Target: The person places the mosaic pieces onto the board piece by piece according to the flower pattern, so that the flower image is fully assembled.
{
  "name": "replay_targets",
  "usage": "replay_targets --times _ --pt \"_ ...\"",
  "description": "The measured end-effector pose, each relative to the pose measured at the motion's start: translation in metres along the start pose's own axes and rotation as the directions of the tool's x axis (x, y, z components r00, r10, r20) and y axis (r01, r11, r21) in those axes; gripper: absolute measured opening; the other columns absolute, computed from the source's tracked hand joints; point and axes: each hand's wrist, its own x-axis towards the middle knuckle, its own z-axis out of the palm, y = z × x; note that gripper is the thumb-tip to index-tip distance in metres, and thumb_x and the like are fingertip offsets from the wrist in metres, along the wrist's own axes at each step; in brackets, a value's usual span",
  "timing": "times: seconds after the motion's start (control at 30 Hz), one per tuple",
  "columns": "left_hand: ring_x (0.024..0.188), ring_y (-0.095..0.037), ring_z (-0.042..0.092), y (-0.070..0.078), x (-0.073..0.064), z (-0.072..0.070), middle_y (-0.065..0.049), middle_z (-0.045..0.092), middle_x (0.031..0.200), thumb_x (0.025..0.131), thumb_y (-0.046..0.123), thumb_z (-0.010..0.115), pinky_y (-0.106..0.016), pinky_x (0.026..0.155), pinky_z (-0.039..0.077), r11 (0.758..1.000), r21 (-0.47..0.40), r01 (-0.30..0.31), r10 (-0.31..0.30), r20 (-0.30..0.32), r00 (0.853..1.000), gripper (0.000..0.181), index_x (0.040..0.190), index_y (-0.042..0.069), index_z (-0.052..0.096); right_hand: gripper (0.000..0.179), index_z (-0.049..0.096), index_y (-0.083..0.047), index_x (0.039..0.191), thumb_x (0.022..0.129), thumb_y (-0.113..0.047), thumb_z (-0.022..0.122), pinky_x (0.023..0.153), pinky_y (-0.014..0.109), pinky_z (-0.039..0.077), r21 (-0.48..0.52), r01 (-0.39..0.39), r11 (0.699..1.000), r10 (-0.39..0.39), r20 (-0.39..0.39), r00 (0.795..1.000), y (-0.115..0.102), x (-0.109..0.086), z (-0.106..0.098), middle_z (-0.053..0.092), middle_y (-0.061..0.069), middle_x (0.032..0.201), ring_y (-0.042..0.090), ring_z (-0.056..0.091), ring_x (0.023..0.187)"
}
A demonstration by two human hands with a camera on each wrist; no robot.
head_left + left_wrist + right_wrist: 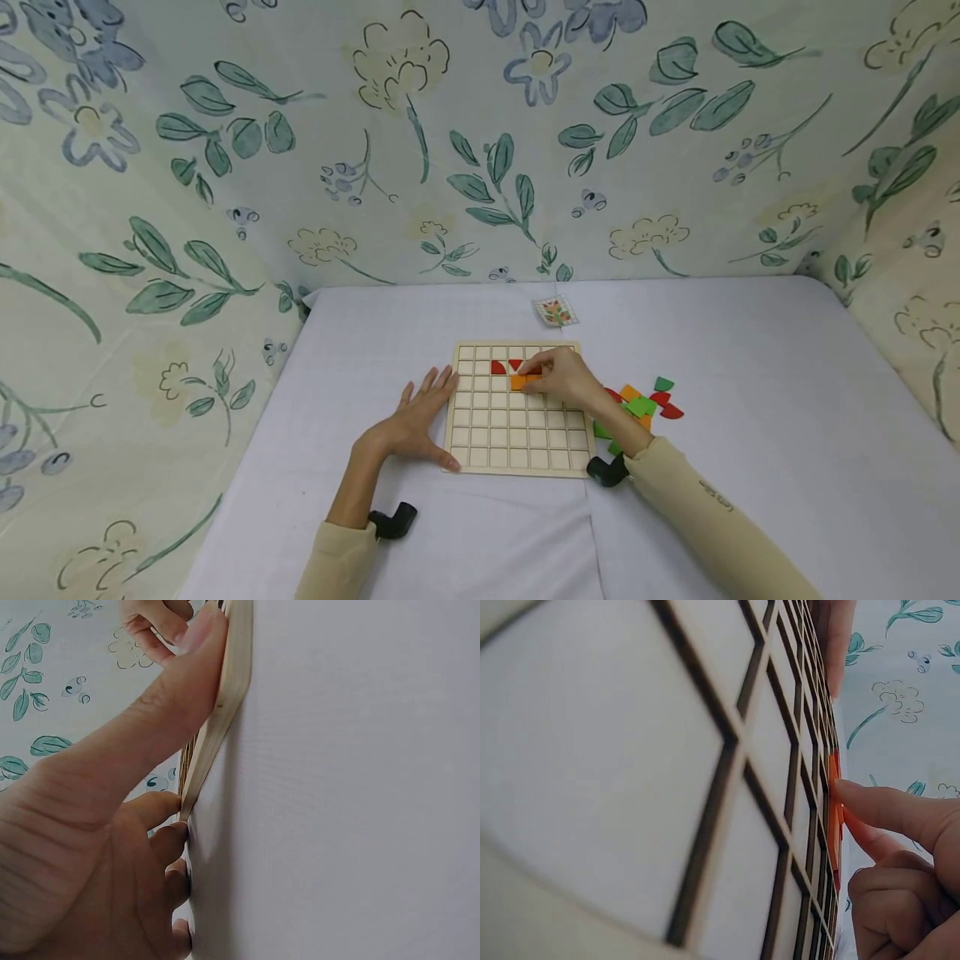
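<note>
A wooden grid board (480, 417) lies flat on the table. My left hand (412, 429) is spread along its left side, the thumb at the near left corner and the fingertips against the far part of that edge. Over the upper middle cells, my right hand (562, 379) pinches an orange tile (834, 780) between thumb and index finger; its other fingers are curled in. An orange square (517, 382) shows by the fingertips in the head view. Just beyond sit a red quarter-round piece (498, 367) and a red triangle (515, 364). The hand partly hides more red and orange.
Loose red, orange and green pieces (641, 407) are heaped right of the board, partly under the right forearm. A small picture card (556, 312) lies behind the board. White cloth (750, 375) covers the table, and a floral curtain (480, 150) hangs behind it.
</note>
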Motion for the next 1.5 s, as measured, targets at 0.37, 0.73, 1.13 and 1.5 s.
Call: replay_targets --times 0.37,0.73,1.13,1.5 --pt "0.163 -0.034 -0.011 0.003 0.0 0.0 -0.009 -0.003 0.176 0.062 0.046 0.098 -0.063 0.13 -0.008 1.0 0.001 0.005 -0.005 0.004 1.0 0.144 0.167 0.009 0.007 0.018 0.081 -0.009 0.1 0.082 -0.012 0.087 0.063 0.024 0.028 -0.003 0.032 0.999 -0.032 0.018 0.999 -0.001 0.001 0.0 0.074 0.011 0.118 0.014 0.034 0.071" --pt "0.163 -0.034 -0.01 0.003 0.001 0.0 -0.01 -0.001 0.176 0.062 0.045 0.099 -0.063 0.13 -0.007 1.0 0.005 0.006 -0.006 -0.002 1.0 0.144 0.167 0.009 0.008 0.02 0.082 -0.011 0.1 0.081 -0.014 0.088 0.065 0.026 0.032 0.003 0.02 1.0 -0.02 0.01 1.0 -0.001 0.001 0.001 0.073 0.01 0.118 0.018 0.04 0.08" --pt "0.163 -0.031 -0.012 0.003 0.001 0.0 -0.007 -0.003 0.176 0.062 0.047 0.098 -0.061 0.131 -0.008 1.0 0.003 0.014 -0.014 0.009 1.0 0.144 0.168 0.012 0.006 0.03 0.079 -0.01 0.115 0.089 -0.025 0.082 0.05 0.025 0.024 0.011 -0.089 0.996 0.089 -0.027 0.996 0.009 -0.019 -0.036 0.031 -0.002 0.061 0.017 0.029 0.056" --pt "0.163 -0.029 -0.013 0.001 0.0 0.0 -0.006 -0.004 0.176 0.063 0.048 0.097 -0.061 0.131 -0.009 1.0 0.009 0.022 -0.022 0.021 1.0 0.144 0.168 0.013 0.006 0.037 0.074 -0.004 0.123 0.092 -0.023 0.078 0.049 0.024 0.027 -0.039 -0.17 0.985 0.166 -0.082 0.983 0.043 -0.05 -0.079 0.033 -0.003 0.061 0.014 0.035 0.055"
